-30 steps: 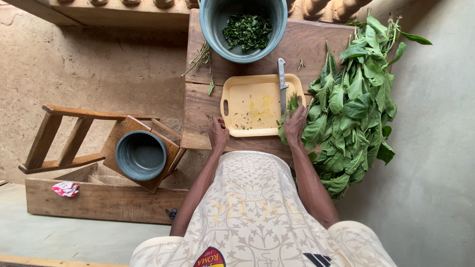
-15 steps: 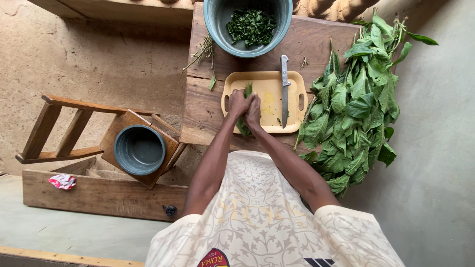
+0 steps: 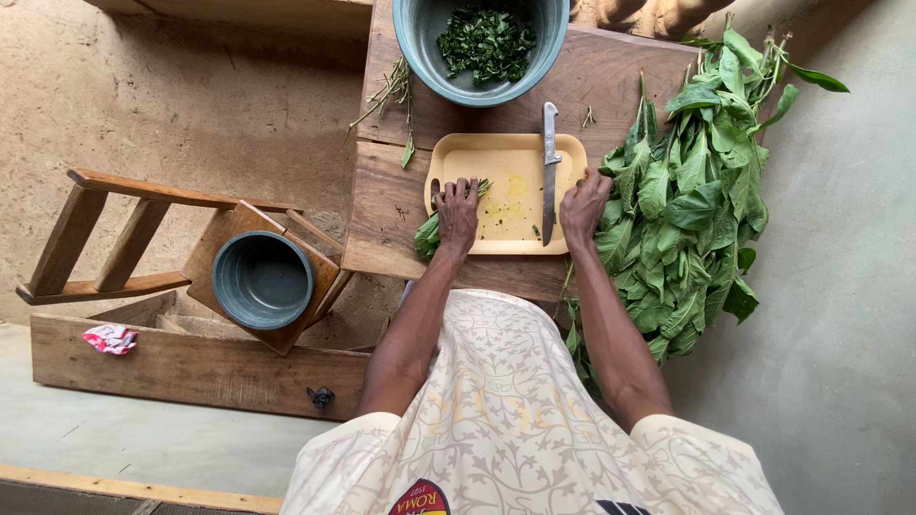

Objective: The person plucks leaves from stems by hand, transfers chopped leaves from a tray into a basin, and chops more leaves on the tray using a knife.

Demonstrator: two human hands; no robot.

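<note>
Half a second ago both hands met over the yellow tray [image 3: 506,153] around a bundle of leaves [image 3: 431,231]; now they have parted. The left hand [image 3: 458,212] presses the bundle flat at the tray's near-left corner, grip closed down on it — stems overhang onto the wooden worktop [image 3: 382,210]. The right hand [image 3: 583,205], fingers loosely curled and holding nothing, rests at the tray's right edge just beside the knife [image 3: 549,172] — the roll looks ready for cutting.

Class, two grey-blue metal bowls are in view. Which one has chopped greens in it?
The bowl at the top, standing on the wooden table beyond the yellow tray. The other bowl, on the tipped wooden chair at the left, is empty.
</note>
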